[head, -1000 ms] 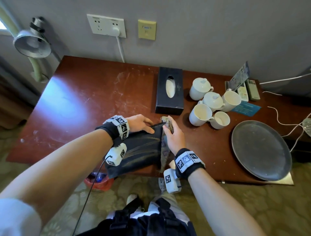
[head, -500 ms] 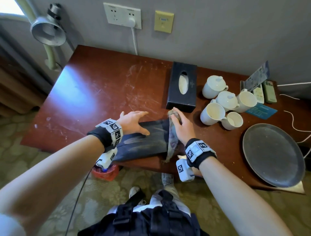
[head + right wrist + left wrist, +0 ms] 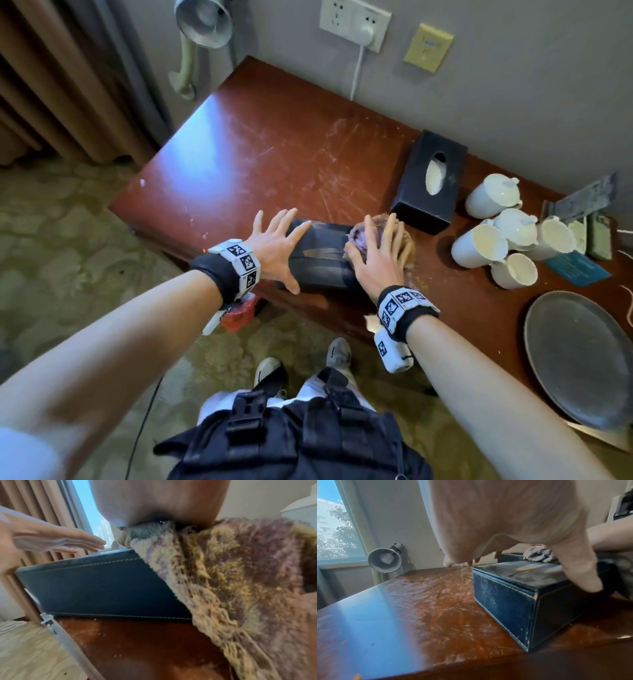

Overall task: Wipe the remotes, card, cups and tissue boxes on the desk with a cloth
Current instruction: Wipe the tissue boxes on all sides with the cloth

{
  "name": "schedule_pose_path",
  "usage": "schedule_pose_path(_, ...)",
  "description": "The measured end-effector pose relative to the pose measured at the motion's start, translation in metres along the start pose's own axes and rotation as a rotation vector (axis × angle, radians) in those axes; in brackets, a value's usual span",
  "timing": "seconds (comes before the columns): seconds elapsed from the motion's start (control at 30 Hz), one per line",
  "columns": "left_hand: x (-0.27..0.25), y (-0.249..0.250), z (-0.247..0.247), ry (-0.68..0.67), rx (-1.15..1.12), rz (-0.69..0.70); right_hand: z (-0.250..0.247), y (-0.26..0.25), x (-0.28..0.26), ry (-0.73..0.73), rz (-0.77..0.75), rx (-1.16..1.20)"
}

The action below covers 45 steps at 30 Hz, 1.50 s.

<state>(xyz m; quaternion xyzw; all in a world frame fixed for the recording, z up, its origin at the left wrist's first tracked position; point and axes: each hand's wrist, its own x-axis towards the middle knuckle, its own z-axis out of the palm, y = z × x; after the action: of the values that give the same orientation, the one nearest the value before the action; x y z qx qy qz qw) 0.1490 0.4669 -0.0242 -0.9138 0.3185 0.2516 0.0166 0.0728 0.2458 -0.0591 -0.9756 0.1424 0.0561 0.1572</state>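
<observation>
desk [image 3: 274,144]: bare left half | near tissue box [image 3: 318,260]: at front edge, long axis left-right | right hand [image 3: 376,253]: fingers flat, pressing cloth [image 3: 407,240] on box's right end, nearer for the wipe leftward | left hand [image 3: 274,246]: fingers spread, gripping nothing, over left end; contact unclear

Bare surface [image 3: 260,147] lies open from nine to twelve o'clock; second tissue box [image 3: 428,181] and cups [image 3: 496,236] crowd two o'clock.
</observation>
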Motion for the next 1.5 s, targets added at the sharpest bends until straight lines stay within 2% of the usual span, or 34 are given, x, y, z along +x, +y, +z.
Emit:
schedule_pose_path(0.17, 0.003, -0.003, 0.002, 0.075, -0.040, 0.012, 0.005, -0.001, 0.006, -0.028, 0.079, -0.140)
schedule_pose_path(0.37, 0.006, -0.004, 0.007, 0.124, -0.014, 0.003, 0.028, -0.043, -0.014, 0.009, -0.051, -0.126)
schedule_pose_path(0.5, 0.008, -0.006, 0.010, 0.115, -0.023, 0.000, 0.021, -0.014, -0.022, -0.006, -0.165, -0.148)
schedule_pose_path(0.6, 0.009, -0.007, 0.011, 0.126, -0.029, 0.001, 0.009, 0.013, -0.017, 0.040, -0.059, -0.107)
schedule_pose_path(0.67, 0.009, -0.005, 0.012, 0.137, -0.040, 0.006, 0.003, 0.020, -0.008, 0.015, 0.021, -0.087)
schedule_pose_path(0.77, 0.009, 0.004, 0.015, 0.161, -0.082, 0.001, -0.001, 0.023, 0.006, -0.039, 0.038, -0.152)
schedule_pose_path(0.83, 0.009, 0.007, 0.015, 0.158, -0.111, -0.012, -0.002, 0.029, 0.010, -0.021, 0.007, -0.156)
schedule_pose_path(0.93, 0.008, 0.009, 0.015, 0.146, -0.118, -0.027, -0.010, 0.040, 0.008, 0.048, -0.047, 0.011)
schedule_pose_path(1.0, 0.009, 0.009, 0.014, 0.136, -0.118, -0.027, -0.021, 0.042, 0.008, 0.012, 0.064, 0.244)
schedule_pose_path(1.1, 0.009, 0.007, 0.016, 0.150, -0.142, -0.023, -0.039, 0.026, 0.003, 0.118, 0.185, 0.423)
schedule_pose_path(1.2, 0.009, 0.009, 0.018, 0.170, -0.220, -0.032, -0.041, -0.007, -0.014, 0.087, 0.043, 0.427)
schedule_pose_path(1.3, 0.008, 0.013, 0.018, 0.181, -0.261, -0.046, -0.012, -0.020, -0.024, -0.058, -0.160, 0.178)
schedule_pose_path(1.37, 0.007, 0.012, 0.022, 0.183, -0.272, -0.044, 0.005, -0.014, -0.023, -0.103, -0.174, 0.011)
schedule_pose_path(1.5, 0.009, 0.007, 0.027, 0.182, -0.313, -0.024, 0.011, -0.017, -0.017, -0.080, -0.201, -0.031)
